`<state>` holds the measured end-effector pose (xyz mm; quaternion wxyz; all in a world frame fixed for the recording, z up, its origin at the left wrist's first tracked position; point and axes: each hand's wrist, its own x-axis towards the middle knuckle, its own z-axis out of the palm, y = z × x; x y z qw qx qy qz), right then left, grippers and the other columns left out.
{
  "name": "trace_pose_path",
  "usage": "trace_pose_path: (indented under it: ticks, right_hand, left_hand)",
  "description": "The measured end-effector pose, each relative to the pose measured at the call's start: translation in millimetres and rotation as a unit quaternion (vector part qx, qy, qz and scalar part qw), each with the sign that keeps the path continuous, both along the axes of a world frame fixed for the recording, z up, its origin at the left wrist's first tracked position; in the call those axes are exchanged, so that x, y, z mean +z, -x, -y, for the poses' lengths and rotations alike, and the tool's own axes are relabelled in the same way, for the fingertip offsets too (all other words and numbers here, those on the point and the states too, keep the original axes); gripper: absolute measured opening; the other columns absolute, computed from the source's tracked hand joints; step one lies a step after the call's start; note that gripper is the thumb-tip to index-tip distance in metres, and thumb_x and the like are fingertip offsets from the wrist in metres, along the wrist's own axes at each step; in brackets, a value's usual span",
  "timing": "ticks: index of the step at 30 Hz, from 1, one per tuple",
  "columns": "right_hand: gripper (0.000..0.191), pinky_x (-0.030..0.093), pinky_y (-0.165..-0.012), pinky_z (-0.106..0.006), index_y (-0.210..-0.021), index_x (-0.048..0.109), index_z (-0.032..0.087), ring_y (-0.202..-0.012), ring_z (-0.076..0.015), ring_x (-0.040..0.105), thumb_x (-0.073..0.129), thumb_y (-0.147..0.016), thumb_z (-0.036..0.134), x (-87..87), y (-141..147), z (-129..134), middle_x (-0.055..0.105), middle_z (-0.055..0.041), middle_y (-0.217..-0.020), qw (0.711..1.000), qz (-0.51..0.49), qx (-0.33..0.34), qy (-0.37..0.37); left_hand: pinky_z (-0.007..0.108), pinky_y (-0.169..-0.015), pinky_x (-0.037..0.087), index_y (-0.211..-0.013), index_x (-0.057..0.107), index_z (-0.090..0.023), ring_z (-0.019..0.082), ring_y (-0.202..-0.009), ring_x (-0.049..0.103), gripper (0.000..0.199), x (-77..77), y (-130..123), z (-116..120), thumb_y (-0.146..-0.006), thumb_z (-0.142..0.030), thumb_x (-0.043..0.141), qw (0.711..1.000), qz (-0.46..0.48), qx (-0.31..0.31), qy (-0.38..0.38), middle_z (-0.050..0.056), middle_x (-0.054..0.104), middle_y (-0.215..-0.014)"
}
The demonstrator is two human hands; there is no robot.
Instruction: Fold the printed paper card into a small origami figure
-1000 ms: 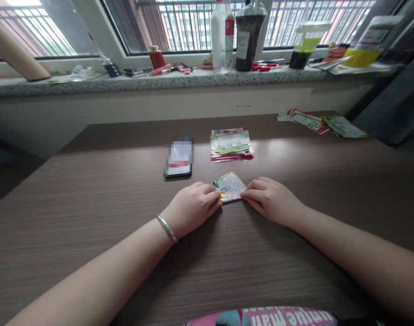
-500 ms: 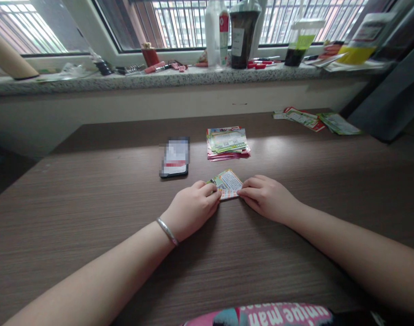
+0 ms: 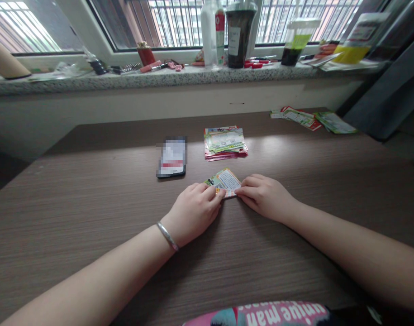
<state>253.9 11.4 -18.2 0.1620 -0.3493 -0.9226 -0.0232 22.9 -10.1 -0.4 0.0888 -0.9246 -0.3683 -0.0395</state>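
Our left hand (image 3: 195, 209) reaches farther right along the front edge of the printed paper (image 3: 230, 179) than a moment ago. Its fingers press that edge down mid-frame on the worktop (image 3: 91, 203), while our right hand (image 3: 266, 197) pinches the right end. We seem to be creasing a fold; next, we judge, calls for even pressure across the remaining gap. One corner points up-frame toward the card pile (image 3: 226, 141); our fingers hide too much to tell the long axis.

Held paper (image 3: 230, 180): white, green, orange. Table (image 3: 91, 194): brown with fine wood lines. Bracelet (image 3: 166, 235): silver. Sill (image 3: 179, 78): grey, with speckles.
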Motion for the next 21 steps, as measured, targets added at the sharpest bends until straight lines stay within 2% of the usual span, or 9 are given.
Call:
trace_pose_path:
  ticks: [7, 11, 16, 21]
  right_hand:
    - [0.024, 0.043, -0.074, -0.028, -0.092, 0.071, 0.02, -0.083, -0.0171, 0.055, 0.047, -0.094, 0.025, -3.7, -0.8, -3.9, 0.065, -0.0064, -0.088, 1.0, -0.022, 0.006, 0.0]
    - [0.025, 0.043, -0.075, -0.028, -0.093, 0.07, 0.02, -0.083, -0.0171, 0.055, 0.046, -0.094, 0.025, -4.2, -1.4, -5.2, 0.065, -0.0061, -0.089, 1.0, -0.015, 0.008, 0.003]
    - [0.025, 0.042, -0.073, -0.028, -0.094, 0.071, 0.021, -0.082, -0.017, 0.055, 0.046, -0.095, 0.026, -1.9, -1.1, -4.4, 0.066, -0.0054, -0.087, 1.0, -0.009, 0.004, 0.003]
    - [0.022, 0.042, -0.073, -0.028, -0.092, 0.072, 0.021, -0.082, -0.0168, 0.055, 0.05, -0.093, 0.025, -2.9, -1.6, -4.8, 0.066, -0.0056, -0.086, 1.0, -0.016, 0.005, 0.002]
  left_hand:
    - [0.037, -0.07, 0.051, -0.121, 0.057, -0.015, 0.024, -0.084, 0.058, 0.032, -3.2, -5.2, 4.9, -0.092, -0.022, 0.044, 1.0, -0.015, 0.021, -0.017, 0.01, 0.062, -0.096]
    - [0.036, -0.07, 0.051, -0.121, 0.058, -0.013, 0.023, -0.085, 0.057, 0.033, -3.9, -5.0, 4.4, -0.092, -0.02, 0.044, 0.999, -0.02, 0.006, -0.024, 0.011, 0.062, -0.103]
    - [0.037, -0.069, 0.051, -0.118, 0.06, -0.012, 0.023, -0.082, 0.056, 0.032, -2.8, -5.1, 1.7, -0.092, -0.02, 0.043, 0.999, -0.028, -0.008, -0.028, 0.01, 0.063, -0.1]
    - [0.038, -0.08, 0.05, -0.117, 0.06, -0.011, 0.024, -0.09, 0.055, 0.031, -4.2, -8.1, 2.9, -0.092, -0.019, 0.043, 1.0, -0.011, -0.006, -0.009, 0.01, 0.062, -0.099]
